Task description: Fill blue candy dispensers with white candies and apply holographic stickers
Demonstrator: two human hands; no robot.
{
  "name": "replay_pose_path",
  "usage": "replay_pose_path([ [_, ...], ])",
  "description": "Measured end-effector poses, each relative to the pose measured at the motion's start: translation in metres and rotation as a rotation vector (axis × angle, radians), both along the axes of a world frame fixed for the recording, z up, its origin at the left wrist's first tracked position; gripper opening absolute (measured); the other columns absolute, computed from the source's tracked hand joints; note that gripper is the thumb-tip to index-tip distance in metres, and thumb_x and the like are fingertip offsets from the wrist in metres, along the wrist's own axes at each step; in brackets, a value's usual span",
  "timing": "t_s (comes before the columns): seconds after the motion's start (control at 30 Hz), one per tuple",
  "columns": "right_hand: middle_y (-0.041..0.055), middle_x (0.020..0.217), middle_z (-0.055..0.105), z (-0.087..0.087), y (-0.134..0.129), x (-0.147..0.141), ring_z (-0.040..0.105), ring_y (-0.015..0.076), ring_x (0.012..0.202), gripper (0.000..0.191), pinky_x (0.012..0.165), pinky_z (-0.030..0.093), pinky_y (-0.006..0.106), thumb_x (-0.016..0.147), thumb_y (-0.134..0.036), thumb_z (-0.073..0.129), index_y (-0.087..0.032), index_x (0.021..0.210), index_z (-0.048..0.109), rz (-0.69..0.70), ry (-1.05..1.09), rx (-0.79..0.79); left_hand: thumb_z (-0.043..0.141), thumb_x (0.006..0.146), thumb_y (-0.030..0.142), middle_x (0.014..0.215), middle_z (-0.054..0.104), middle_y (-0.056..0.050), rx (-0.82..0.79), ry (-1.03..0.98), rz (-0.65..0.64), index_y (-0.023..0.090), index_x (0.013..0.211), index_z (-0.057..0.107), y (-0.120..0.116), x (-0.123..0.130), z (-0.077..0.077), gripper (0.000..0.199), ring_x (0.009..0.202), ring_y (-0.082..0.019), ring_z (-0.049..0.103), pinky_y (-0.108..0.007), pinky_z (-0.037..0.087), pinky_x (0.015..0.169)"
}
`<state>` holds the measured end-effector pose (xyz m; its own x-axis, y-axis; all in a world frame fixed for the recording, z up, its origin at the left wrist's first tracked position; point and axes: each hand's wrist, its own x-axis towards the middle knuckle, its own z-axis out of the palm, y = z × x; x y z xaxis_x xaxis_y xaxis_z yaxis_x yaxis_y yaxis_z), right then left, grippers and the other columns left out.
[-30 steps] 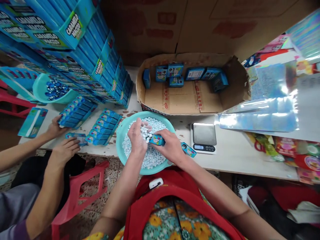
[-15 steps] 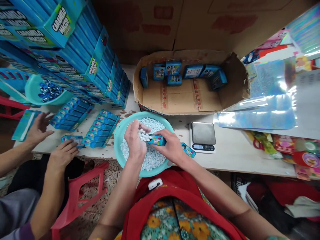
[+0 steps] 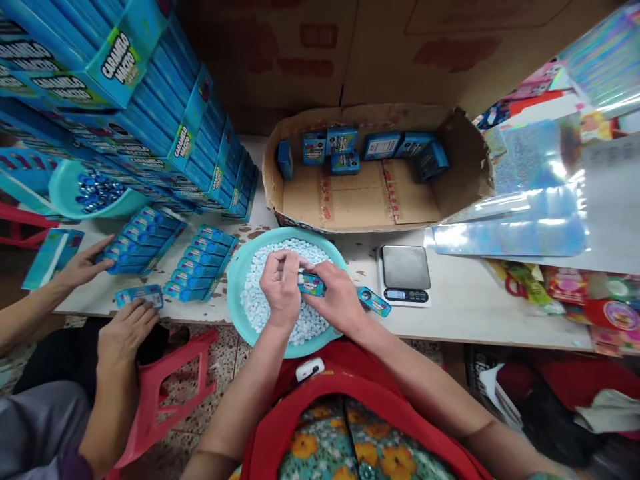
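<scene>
Over a turquoise basin (image 3: 237, 287) of small white candies (image 3: 265, 257), my two hands meet. My right hand (image 3: 337, 293) is closed around a small blue candy box (image 3: 313, 285), its open end turned to the left. My left hand (image 3: 281, 283) is cupped against that end, fingers curled, with a few white candies showing at the box mouth. How many candies lie inside the palm is hidden. Another small blue box (image 3: 374, 301) lies flat on the table just right of the basin.
Behind the basin stands a cut cardboard box (image 3: 375, 217) with several blue packs inside. A digital scale (image 3: 406, 268) sits to the right, beyond it shiny wrapping sheets (image 3: 515, 227). Tall stacks of blue boxes (image 3: 165, 127) rise at left, where a co-worker's hands (image 3: 125, 327) handle blue packs.
My left hand has closed from an open cup of candies and turned against the box mouth. The co-worker's far hand has moved right to the row of blue packs.
</scene>
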<state>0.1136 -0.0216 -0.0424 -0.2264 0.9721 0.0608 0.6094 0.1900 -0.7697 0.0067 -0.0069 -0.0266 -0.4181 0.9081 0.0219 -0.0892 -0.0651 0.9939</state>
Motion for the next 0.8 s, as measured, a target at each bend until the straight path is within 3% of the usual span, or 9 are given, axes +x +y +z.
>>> replay_pose_path([
  [0.17, 0.0039, 0.093, 0.065, -0.001, 0.000, -0.001, 0.059, 0.0224, 0.091, 0.026, 0.082, 0.046, 0.036, 0.073, -0.022, 0.069, -0.023, 0.098, 0.063, -0.006, 0.076, 0.007, 0.056, 0.085, 0.037, 0.067, 0.057, 0.001, -0.009, -0.111, -0.031, 0.017, 0.078, 0.055, -0.001, 0.002, 0.005, 0.021, 0.052, -0.009, 0.055, -0.022, 0.046, 0.054],
  [0.27, 0.0032, 0.093, 0.065, -0.007, 0.000, 0.003, 0.059, 0.0219, 0.092, 0.027, 0.083, 0.046, 0.037, 0.072, -0.021, 0.071, -0.023, 0.098, 0.063, -0.009, 0.133, -0.008, 0.055, 0.085, 0.038, 0.066, 0.057, 0.000, -0.014, -0.160, -0.126, 0.017, 0.077, 0.055, 0.000, -0.001, 0.010, 0.023, 0.052, -0.010, 0.055, -0.023, 0.046, 0.055],
  [0.37, 0.0027, 0.094, 0.065, -0.008, -0.002, 0.014, 0.060, 0.0203, 0.092, 0.029, 0.084, 0.048, 0.036, 0.072, -0.024, 0.074, -0.023, 0.098, 0.063, 0.001, 0.263, -0.040, 0.051, 0.086, 0.041, 0.064, 0.055, 0.001, -0.017, -0.130, -0.067, 0.019, 0.078, 0.055, 0.007, -0.021, -0.005, 0.024, 0.052, -0.012, 0.054, -0.027, 0.047, 0.057],
  [0.47, 0.0035, 0.101, 0.065, -0.002, -0.007, 0.030, 0.060, 0.0197, 0.098, 0.032, 0.090, 0.048, 0.036, 0.073, -0.027, 0.075, -0.024, 0.102, 0.063, -0.013, 0.372, -0.021, 0.049, 0.086, 0.043, 0.074, 0.060, -0.003, -0.106, 0.226, 0.013, 0.019, 0.083, 0.058, 0.017, -0.051, -0.045, 0.025, 0.070, -0.018, 0.060, -0.034, 0.049, 0.072],
  [0.6, 0.0035, 0.100, 0.065, 0.006, -0.011, 0.043, 0.061, 0.0200, 0.097, 0.032, 0.088, 0.049, 0.036, 0.073, -0.028, 0.076, -0.026, 0.102, 0.064, -0.069, 0.358, -0.002, 0.058, 0.080, 0.042, 0.113, 0.059, -0.013, -0.296, 0.948, -0.185, 0.020, 0.100, 0.064, 0.020, -0.057, -0.098, 0.030, 0.113, -0.030, 0.049, -0.045, 0.036, 0.097],
  [0.67, 0.0037, 0.100, 0.064, 0.006, -0.010, 0.044, 0.061, 0.0202, 0.096, 0.033, 0.087, 0.049, 0.036, 0.073, -0.030, 0.075, -0.026, 0.103, 0.064, -0.088, 0.345, -0.003, 0.056, 0.082, 0.042, 0.119, 0.057, -0.013, -0.355, 1.144, -0.290, 0.022, 0.110, 0.062, 0.016, -0.043, -0.108, 0.034, 0.115, -0.031, 0.047, -0.045, 0.037, 0.095],
  [0.8, 0.0036, 0.098, 0.064, 0.001, -0.006, 0.041, 0.061, 0.0201, 0.094, 0.031, 0.086, 0.049, 0.036, 0.074, -0.030, 0.074, -0.025, 0.103, 0.064, -0.096, 0.325, 0.018, 0.052, 0.084, 0.033, 0.100, 0.061, -0.012, -0.423, 1.278, -0.446, 0.021, 0.103, 0.064, 0.001, -0.025, -0.110, 0.025, 0.097, -0.028, 0.055, -0.036, 0.042, 0.080],
])
